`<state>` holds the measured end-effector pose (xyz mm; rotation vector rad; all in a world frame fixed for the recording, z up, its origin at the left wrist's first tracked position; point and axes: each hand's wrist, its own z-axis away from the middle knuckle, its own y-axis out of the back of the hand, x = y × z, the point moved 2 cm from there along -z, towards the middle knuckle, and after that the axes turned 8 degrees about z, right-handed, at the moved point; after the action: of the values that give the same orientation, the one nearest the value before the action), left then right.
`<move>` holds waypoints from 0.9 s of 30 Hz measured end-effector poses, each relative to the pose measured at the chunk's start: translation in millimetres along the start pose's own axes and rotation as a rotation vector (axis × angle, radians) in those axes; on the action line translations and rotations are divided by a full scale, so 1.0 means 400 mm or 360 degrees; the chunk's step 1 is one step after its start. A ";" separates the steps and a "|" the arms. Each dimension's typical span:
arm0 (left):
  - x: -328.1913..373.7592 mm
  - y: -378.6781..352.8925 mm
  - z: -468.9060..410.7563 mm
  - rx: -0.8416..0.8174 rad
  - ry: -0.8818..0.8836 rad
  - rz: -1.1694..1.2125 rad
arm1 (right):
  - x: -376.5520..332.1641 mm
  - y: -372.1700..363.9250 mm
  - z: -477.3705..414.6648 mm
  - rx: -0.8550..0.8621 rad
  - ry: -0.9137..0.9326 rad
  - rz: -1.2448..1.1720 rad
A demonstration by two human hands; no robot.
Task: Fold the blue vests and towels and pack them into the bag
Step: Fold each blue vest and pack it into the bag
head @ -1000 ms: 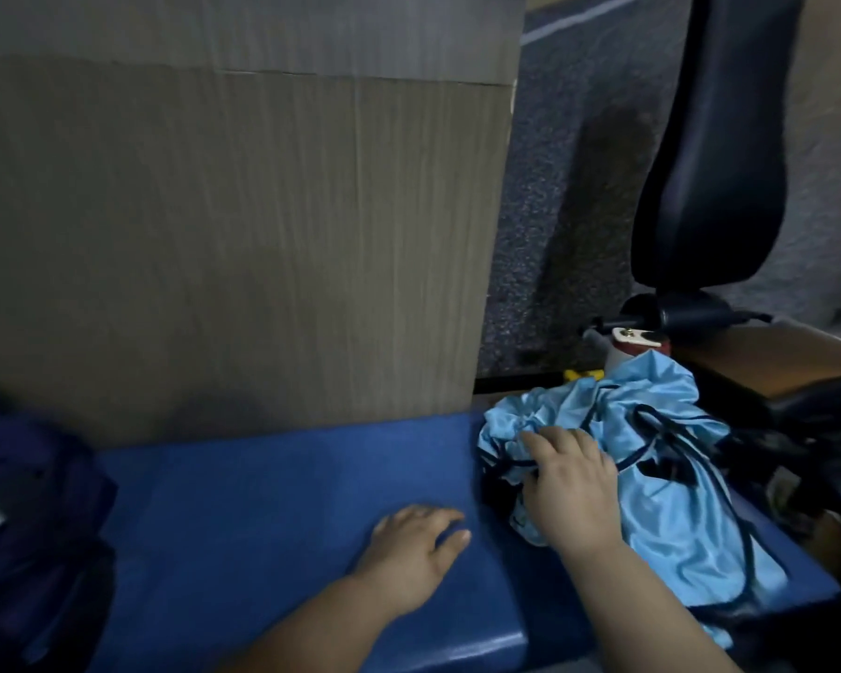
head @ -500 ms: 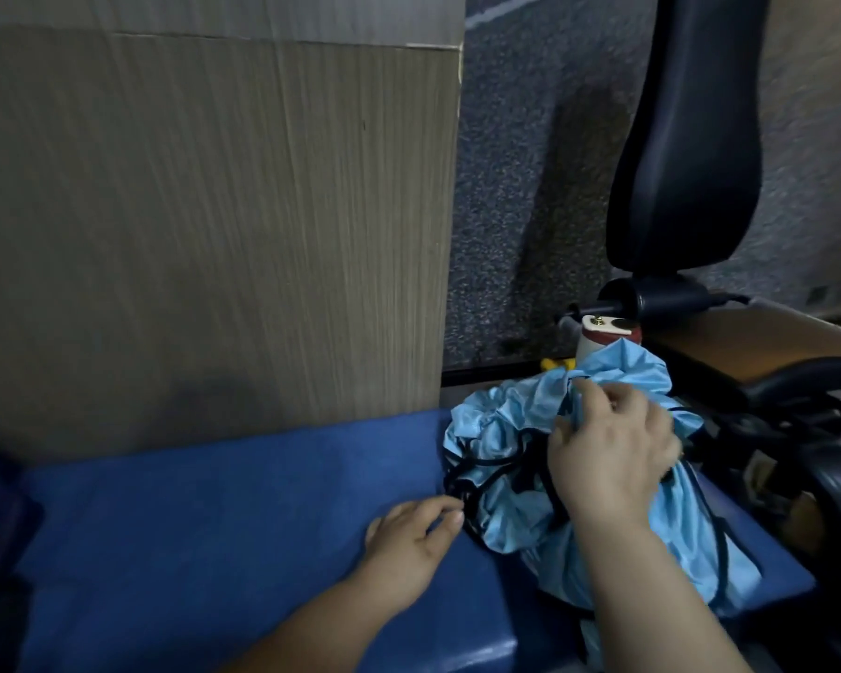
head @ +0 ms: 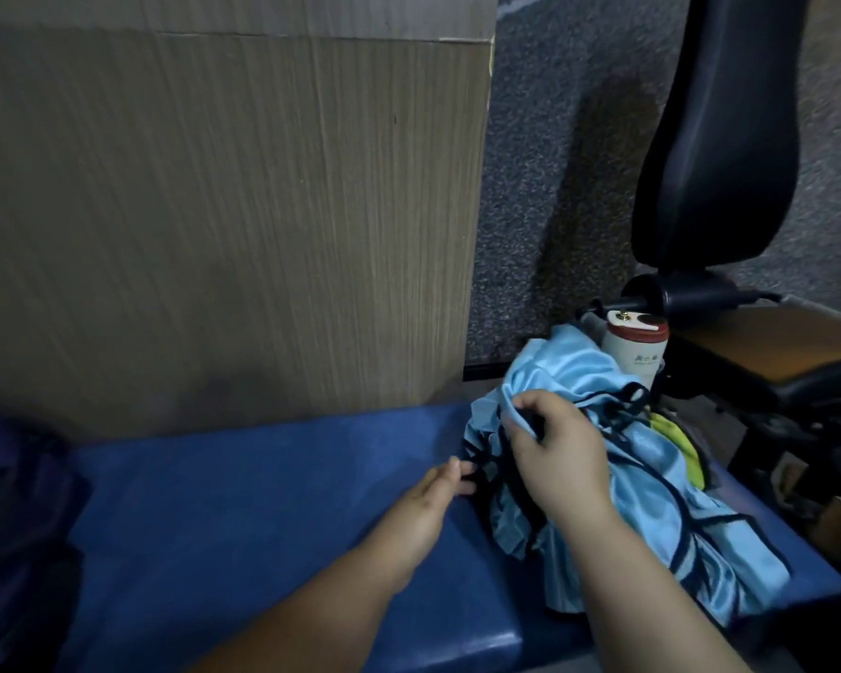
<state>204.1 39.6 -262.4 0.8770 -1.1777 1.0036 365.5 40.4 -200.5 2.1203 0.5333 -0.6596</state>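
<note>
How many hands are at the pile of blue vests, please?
2. The right hand pinches fabric atop the vests; the left hand rests at the pile's left edge on the blue bench.

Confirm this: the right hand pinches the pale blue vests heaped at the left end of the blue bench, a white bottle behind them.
Wrong end. The head view shows the vests heaped at the right end of the bench, not the left. The rest holds: the right hand pinches them, and a white bottle stands behind them.
</note>
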 end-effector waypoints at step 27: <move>0.162 0.310 0.084 0.1188 -0.0464 0.1049 | -0.078 -0.049 0.052 -0.1103 0.0151 -0.0807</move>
<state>81.7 58.5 -188.7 1.2749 -1.3933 1.9811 324.5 30.1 -203.3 1.3684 1.1833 -0.5375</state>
